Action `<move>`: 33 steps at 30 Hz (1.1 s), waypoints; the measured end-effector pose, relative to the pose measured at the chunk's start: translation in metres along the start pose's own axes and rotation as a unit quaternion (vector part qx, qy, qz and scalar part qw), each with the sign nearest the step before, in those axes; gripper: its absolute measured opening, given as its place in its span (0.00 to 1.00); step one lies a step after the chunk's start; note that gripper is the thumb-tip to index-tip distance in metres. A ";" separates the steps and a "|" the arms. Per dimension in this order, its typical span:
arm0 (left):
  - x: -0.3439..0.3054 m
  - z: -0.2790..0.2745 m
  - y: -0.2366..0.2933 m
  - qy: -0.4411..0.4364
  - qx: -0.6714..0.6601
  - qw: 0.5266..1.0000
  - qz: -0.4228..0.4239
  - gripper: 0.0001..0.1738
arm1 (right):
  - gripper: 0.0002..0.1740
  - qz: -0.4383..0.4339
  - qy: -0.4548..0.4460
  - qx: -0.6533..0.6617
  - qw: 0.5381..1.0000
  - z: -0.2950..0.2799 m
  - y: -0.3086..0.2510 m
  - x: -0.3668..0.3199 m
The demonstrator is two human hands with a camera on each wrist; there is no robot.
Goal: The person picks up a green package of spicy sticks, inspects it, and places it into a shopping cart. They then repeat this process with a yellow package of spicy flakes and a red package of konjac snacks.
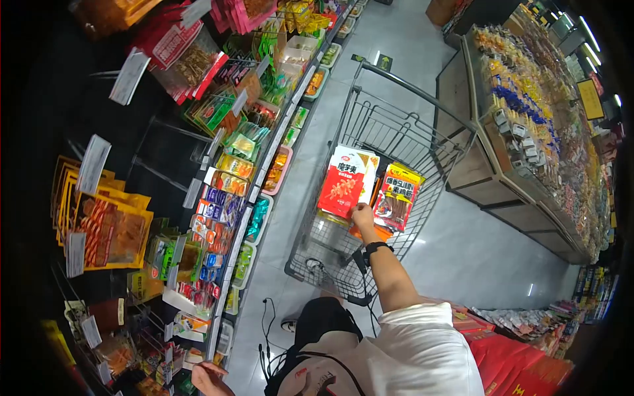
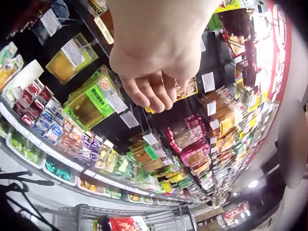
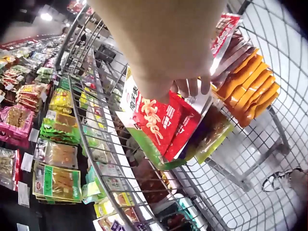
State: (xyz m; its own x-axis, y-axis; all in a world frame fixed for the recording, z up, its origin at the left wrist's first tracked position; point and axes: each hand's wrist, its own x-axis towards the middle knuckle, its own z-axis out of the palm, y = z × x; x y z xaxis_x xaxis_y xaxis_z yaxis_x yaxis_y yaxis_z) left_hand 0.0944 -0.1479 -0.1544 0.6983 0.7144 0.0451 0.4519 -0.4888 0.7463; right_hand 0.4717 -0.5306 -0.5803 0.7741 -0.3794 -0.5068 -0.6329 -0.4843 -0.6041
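Note:
My right hand (image 1: 362, 216) reaches down into the shopping cart and pinches the lower corner of a red and white snack bag (image 1: 342, 188). In the right wrist view, the fingers (image 3: 192, 86) close on the edge of the red bag (image 3: 163, 120), its thumb side hidden behind the wrist. Beside it in the cart lies a red and yellow snack bag (image 1: 398, 195), and orange packets (image 3: 248, 89) are stacked nearby. My left hand (image 2: 154, 82) hangs before the shelf with loosely bent fingers and nothing in them; it appears low at the shelf side in the head view.
Wire walls of the cart (image 1: 429, 191) surround the bags. A snack shelf (image 1: 228, 244) with hanging packets (image 1: 109, 228) and price tags runs along the left. On the right stands a bulk display (image 1: 528, 132). Red packages (image 1: 508, 360) lie at the lower right.

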 end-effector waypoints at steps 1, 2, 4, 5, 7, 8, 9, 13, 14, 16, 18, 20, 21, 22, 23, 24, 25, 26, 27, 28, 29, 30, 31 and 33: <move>-0.004 0.003 -0.003 -0.011 -0.172 0.976 -0.135 0.19 | 0.24 -0.027 0.037 -0.021 0.999 0.006 -0.002 0.005; -0.003 0.010 0.001 -0.013 -0.187 0.973 -0.137 0.19 | 0.25 -0.027 0.057 -0.021 0.998 0.012 -0.004 0.009; -0.003 0.021 0.010 -0.019 -0.219 0.966 -0.139 0.18 | 0.28 -0.027 0.100 -0.022 0.994 0.019 -0.006 0.016; -0.003 0.022 0.008 -0.029 -0.225 0.961 -0.158 0.17 | 0.29 -0.004 0.115 -0.009 0.993 0.020 -0.010 0.016; -0.003 0.024 0.004 -0.045 -0.212 0.961 -0.171 0.17 | 0.29 0.039 0.148 0.017 0.988 0.021 -0.021 0.014; 0.001 0.029 0.012 -0.053 -0.207 0.961 -0.175 0.17 | 0.29 0.049 0.120 0.051 0.990 0.024 -0.022 0.017; 0.003 0.037 0.024 -0.031 -0.193 0.962 -0.189 0.17 | 0.29 0.058 0.093 0.085 0.990 0.026 -0.024 0.020; 0.013 0.049 0.038 -0.104 -0.051 0.991 -0.064 0.20 | 0.25 0.028 0.033 0.091 0.995 0.025 -0.041 0.019; 0.012 0.051 0.037 -0.101 -0.087 0.987 -0.093 0.20 | 0.25 0.021 0.026 0.087 0.996 0.025 -0.042 0.018; 0.009 0.053 0.033 -0.095 -0.160 0.971 -0.151 0.20 | 0.23 -0.025 0.025 0.037 0.999 0.023 -0.041 0.013; 0.008 0.050 0.028 -0.092 -0.177 0.966 -0.164 0.19 | 0.23 -0.063 0.001 -0.013 0.998 0.019 -0.041 -0.001; 0.006 0.040 0.021 -0.092 -0.206 0.958 -0.177 0.17 | 0.22 -0.126 -0.057 -0.059 0.989 0.002 -0.014 -0.024; 0.002 0.039 0.017 -0.057 -0.252 0.944 -0.205 0.14 | 0.22 -0.133 -0.086 -0.058 0.986 0.002 0.007 -0.024; 0.001 0.037 0.011 -0.060 -0.260 0.944 -0.194 0.14 | 0.21 -0.138 -0.103 -0.086 0.981 -0.006 0.021 -0.031; 0.000 0.033 0.003 -0.063 -0.269 0.944 -0.183 0.13 | 0.21 -0.142 -0.118 -0.114 0.976 -0.014 0.032 -0.039; -0.001 0.031 -0.007 -0.067 -0.278 0.943 -0.172 0.13 | 0.20 -0.148 -0.129 -0.148 0.969 -0.020 0.046 -0.046; -0.005 0.031 -0.021 -0.038 -0.279 0.941 -0.186 0.10 | 0.20 -0.152 -0.140 -0.183 0.961 -0.026 0.060 -0.053; -0.007 0.035 -0.031 -0.043 -0.278 0.944 -0.175 0.14 | 0.20 -0.157 -0.149 -0.218 0.952 -0.031 0.068 -0.058; -0.007 0.040 -0.037 -0.047 -0.276 0.946 -0.164 0.18 | 0.20 -0.146 -0.173 -0.257 0.940 -0.039 0.067 -0.067; -0.008 0.040 -0.040 -0.050 -0.276 0.948 -0.153 0.22 | 0.20 -0.136 -0.197 -0.295 0.925 -0.049 0.068 -0.079; -0.009 0.039 -0.034 -0.041 -0.290 0.943 -0.160 0.21 | 0.21 -0.127 -0.220 -0.332 0.909 -0.055 0.068 -0.087; -0.010 0.033 -0.036 -0.048 -0.295 0.942 -0.155 0.21 | 0.21 -0.111 -0.215 -0.351 0.905 -0.059 0.066 -0.094; -0.012 0.027 -0.041 -0.056 -0.300 0.941 -0.149 0.21 | 0.21 -0.096 -0.210 -0.369 0.901 -0.063 0.065 -0.104; -0.018 0.011 -0.054 -0.057 -0.312 0.937 -0.146 0.20 | 0.21 -0.078 -0.196 -0.398 0.893 -0.069 0.067 -0.112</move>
State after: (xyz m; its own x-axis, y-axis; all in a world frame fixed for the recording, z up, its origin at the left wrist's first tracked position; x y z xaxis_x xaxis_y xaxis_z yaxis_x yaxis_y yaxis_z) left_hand 0.0643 -0.1400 -0.2027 0.6667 0.6960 -0.2666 0.2448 0.1334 0.9604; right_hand 0.3441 -0.5751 -0.5216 0.6882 -0.0285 -0.7250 -0.1847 -0.9732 -0.1371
